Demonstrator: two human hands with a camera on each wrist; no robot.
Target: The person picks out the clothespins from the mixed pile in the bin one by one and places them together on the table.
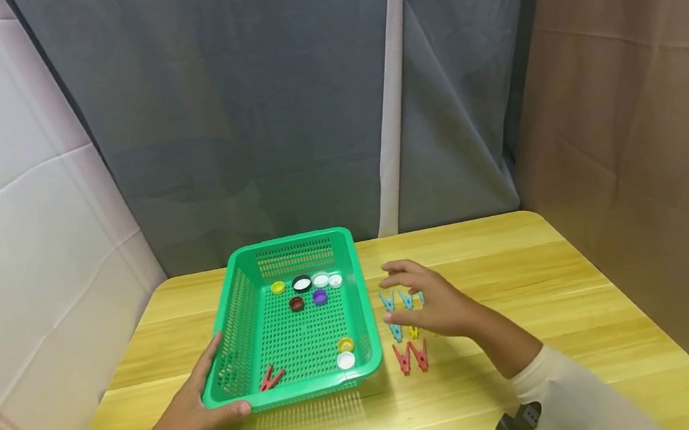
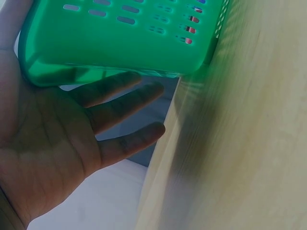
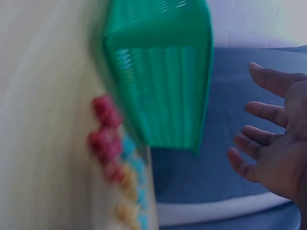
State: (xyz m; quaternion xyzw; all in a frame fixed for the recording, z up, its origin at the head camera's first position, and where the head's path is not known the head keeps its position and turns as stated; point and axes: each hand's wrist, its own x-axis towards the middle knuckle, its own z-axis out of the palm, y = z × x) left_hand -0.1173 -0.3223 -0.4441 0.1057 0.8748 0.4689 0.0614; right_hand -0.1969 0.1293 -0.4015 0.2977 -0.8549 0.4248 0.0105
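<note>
A green plastic basket [image 1: 302, 391] with slotted walls stands left of the table's middle. My left hand [image 1: 190, 413] lies at its near left corner, thumb against the near rim and a finger along the left side. In the left wrist view, three fingers [image 2: 127, 103] of that hand stretch out straight beside the basket wall. Right of the basket, my right hand [image 1: 431, 302] is above blue clothespins [image 1: 388, 301], spread and holding nothing. It partly hides some of them. Red clothespins [image 1: 402, 358] and a yellow clothespin [image 1: 414, 332] lie nearby.
Inside the basket are several bottle caps, among them a purple cap [image 1: 320, 297] and a white cap [image 1: 346, 360], plus a red clothespin [image 1: 271, 378]. The wooden table [image 1: 565, 302] is enclosed by a grey curtain [image 1: 278, 107], with fabric walls at both sides.
</note>
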